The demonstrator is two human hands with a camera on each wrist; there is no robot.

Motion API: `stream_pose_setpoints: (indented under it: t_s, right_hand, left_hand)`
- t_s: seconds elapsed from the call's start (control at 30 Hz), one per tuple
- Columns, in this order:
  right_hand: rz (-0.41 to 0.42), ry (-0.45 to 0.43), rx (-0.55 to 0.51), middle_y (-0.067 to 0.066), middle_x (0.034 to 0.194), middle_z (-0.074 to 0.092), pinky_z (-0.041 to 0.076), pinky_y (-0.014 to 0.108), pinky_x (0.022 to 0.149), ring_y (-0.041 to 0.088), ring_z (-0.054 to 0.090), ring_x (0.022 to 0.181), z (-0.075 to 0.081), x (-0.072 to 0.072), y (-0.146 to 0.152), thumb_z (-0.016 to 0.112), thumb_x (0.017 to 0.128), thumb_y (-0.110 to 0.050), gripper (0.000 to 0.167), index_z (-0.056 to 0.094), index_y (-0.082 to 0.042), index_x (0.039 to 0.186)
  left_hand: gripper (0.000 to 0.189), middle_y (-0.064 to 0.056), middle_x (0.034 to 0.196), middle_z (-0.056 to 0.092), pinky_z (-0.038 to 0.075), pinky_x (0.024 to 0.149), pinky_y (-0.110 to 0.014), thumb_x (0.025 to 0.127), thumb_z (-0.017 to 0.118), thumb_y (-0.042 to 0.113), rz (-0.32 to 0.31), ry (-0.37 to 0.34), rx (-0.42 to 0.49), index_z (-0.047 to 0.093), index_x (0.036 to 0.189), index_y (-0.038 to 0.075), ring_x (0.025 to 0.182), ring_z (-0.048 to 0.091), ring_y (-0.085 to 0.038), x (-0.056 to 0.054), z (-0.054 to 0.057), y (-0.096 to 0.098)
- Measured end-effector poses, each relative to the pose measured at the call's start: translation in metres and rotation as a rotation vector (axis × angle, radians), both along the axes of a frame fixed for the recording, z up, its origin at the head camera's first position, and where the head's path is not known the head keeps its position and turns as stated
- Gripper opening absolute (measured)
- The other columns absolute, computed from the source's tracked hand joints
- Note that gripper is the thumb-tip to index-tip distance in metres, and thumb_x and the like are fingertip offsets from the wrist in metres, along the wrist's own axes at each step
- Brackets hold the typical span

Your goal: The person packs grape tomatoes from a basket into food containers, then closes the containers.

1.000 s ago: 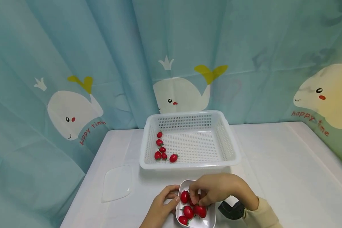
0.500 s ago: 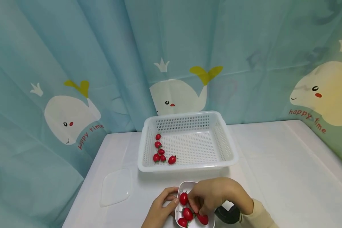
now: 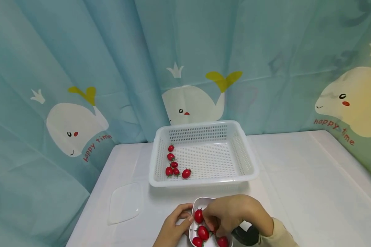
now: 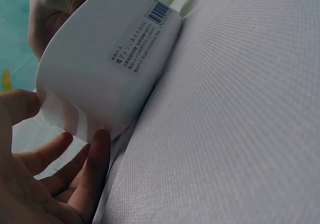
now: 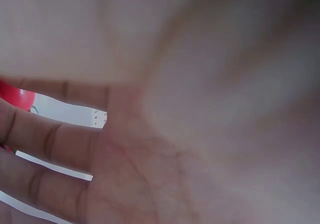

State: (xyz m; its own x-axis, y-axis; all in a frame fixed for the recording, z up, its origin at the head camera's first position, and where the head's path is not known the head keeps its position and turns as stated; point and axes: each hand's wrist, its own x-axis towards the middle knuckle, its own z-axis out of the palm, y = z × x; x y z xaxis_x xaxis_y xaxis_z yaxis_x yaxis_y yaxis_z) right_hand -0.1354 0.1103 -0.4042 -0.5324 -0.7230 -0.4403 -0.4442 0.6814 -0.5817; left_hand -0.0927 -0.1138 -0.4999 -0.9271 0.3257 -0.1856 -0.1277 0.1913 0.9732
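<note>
A small white plastic container [image 3: 208, 243] stands at the table's near edge with several cherry tomatoes [image 3: 203, 232] in it. My left hand [image 3: 174, 224] holds its left side, thumb at the rim. The left wrist view shows fingertips against the container's wall [image 4: 95, 49], which bears a printed label [image 4: 135, 44]. Reaching into the container from the right, my right hand [image 3: 233, 211] pinches a cherry tomato, mostly hidden behind the fingers. Another tomato [image 3: 222, 241] lies just below those fingers. Palm and fingers fill the right wrist view, with a red tomato [image 5: 17, 97] at its left edge.
Behind the container stands a white perforated basket [image 3: 201, 183] with several cherry tomatoes [image 3: 186, 173] along its left side. A clear flat lid [image 3: 125, 203] lies on the white-covered table [image 3: 296, 185] at left. A blue whale-print curtain [image 3: 117, 68] hangs behind.
The tomato under my right fingers has shifted toward the container's near right part, and the right hand has moved slightly nearer. My left hand stays at the container. The head view has tilted slightly.
</note>
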Motion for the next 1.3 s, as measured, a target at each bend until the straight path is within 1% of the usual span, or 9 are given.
stream_pose_setpoints:
  t_s: [0.2, 0.4, 0.47, 0.6, 0.67, 0.8, 0.97, 1.17, 1.3]
  right_hand:
    - [0.031, 0.022, -0.072, -0.017, 0.068, 0.054, 0.042, 0.017, 0.058, -0.002, 0.048, 0.063, 0.001, -0.003, -0.002, 0.081, 0.082, -0.005, 0.025, 0.063, -0.022, 0.077]
    - [0.030, -0.046, -0.198, -0.017, 0.075, 0.059, 0.051, 0.017, 0.065, -0.004, 0.055, 0.068, 0.003, -0.007, 0.000, 0.075, 0.092, -0.009, 0.017, 0.064, -0.020, 0.086]
    - [0.046, -0.051, -0.241, -0.017, 0.078, 0.059, 0.053, 0.017, 0.067, -0.004, 0.057, 0.070, 0.004, -0.009, 0.000, 0.073, 0.094, -0.011, 0.013, 0.064, -0.019, 0.090]
    - [0.084, 0.030, -0.314, -0.018, 0.086, 0.061, 0.053, 0.016, 0.073, -0.006, 0.056, 0.078, 0.008, -0.013, -0.001, 0.068, 0.099, -0.016, 0.002, 0.068, -0.018, 0.101]
    - [0.082, 0.074, -0.352, -0.017, 0.090, 0.062, 0.053, 0.016, 0.076, -0.006, 0.057, 0.082, 0.008, -0.015, -0.003, 0.065, 0.102, -0.018, 0.006, 0.070, -0.017, 0.105]
    - [0.035, 0.108, -0.440, -0.009, 0.099, 0.070, 0.056, 0.019, 0.084, -0.004, 0.061, 0.089, 0.007, -0.016, -0.006, 0.061, 0.105, -0.020, 0.011, 0.071, -0.017, 0.111]
    - [-0.066, 0.135, -0.563, -0.005, 0.112, 0.072, 0.057, 0.024, 0.091, 0.001, 0.064, 0.101, 0.005, -0.019, -0.013, 0.061, 0.104, -0.016, 0.015, 0.068, -0.018, 0.117]
    - [-0.178, 0.224, -0.677, -0.006, 0.124, 0.067, 0.056, 0.031, 0.100, 0.011, 0.064, 0.114, 0.005, -0.023, -0.034, 0.057, 0.104, -0.012, 0.025, 0.064, -0.020, 0.127]
    - [-0.202, 0.287, -0.713, -0.005, 0.130, 0.066, 0.054, 0.035, 0.104, 0.014, 0.062, 0.117, 0.008, -0.029, -0.048, 0.056, 0.103, -0.011, 0.030, 0.062, -0.020, 0.131]
  left_hand:
    - [0.051, -0.016, 0.120, 0.071, 0.059, 0.074, -0.021, 0.103, 0.064, 0.032, 0.003, 0.005, 0.008, 0.055, 0.144, 0.004, 0.098, 0.066, -0.010, 0.001, 0.001, -0.002]
    - [0.051, -0.015, 0.119, 0.071, 0.059, 0.074, -0.021, 0.103, 0.064, 0.033, 0.006, -0.013, 0.021, 0.055, 0.145, 0.005, 0.099, 0.066, -0.013, 0.002, -0.001, -0.003]
    - [0.051, -0.015, 0.118, 0.071, 0.058, 0.075, -0.021, 0.103, 0.064, 0.033, 0.006, -0.003, 0.013, 0.056, 0.144, 0.005, 0.099, 0.065, -0.012, 0.002, -0.001, -0.003]
    - [0.051, -0.014, 0.116, 0.071, 0.058, 0.074, -0.020, 0.103, 0.064, 0.034, 0.007, 0.017, -0.008, 0.056, 0.143, 0.005, 0.098, 0.065, -0.009, 0.002, 0.000, -0.005]
    - [0.051, -0.014, 0.117, 0.071, 0.058, 0.074, -0.020, 0.103, 0.064, 0.035, 0.006, 0.016, -0.011, 0.056, 0.144, 0.005, 0.098, 0.066, -0.009, 0.002, -0.001, -0.006]
    - [0.052, -0.017, 0.126, 0.069, 0.059, 0.075, -0.022, 0.103, 0.063, 0.035, 0.002, -0.004, 0.005, 0.055, 0.145, 0.006, 0.104, 0.065, -0.015, 0.004, -0.002, -0.006]
    - [0.050, -0.019, 0.136, 0.065, 0.059, 0.074, -0.022, 0.104, 0.062, 0.035, -0.004, 0.021, -0.014, 0.056, 0.145, 0.007, 0.108, 0.063, -0.014, 0.004, -0.001, -0.004]
    - [0.046, -0.015, 0.126, 0.070, 0.058, 0.074, -0.022, 0.104, 0.062, 0.036, -0.002, 0.033, -0.028, 0.059, 0.143, 0.010, 0.102, 0.065, -0.012, 0.002, 0.000, -0.002]
    - [0.045, -0.015, 0.127, 0.070, 0.059, 0.074, -0.022, 0.105, 0.061, 0.036, -0.010, 0.036, -0.022, 0.059, 0.143, 0.012, 0.102, 0.066, -0.012, 0.002, 0.000, -0.003]
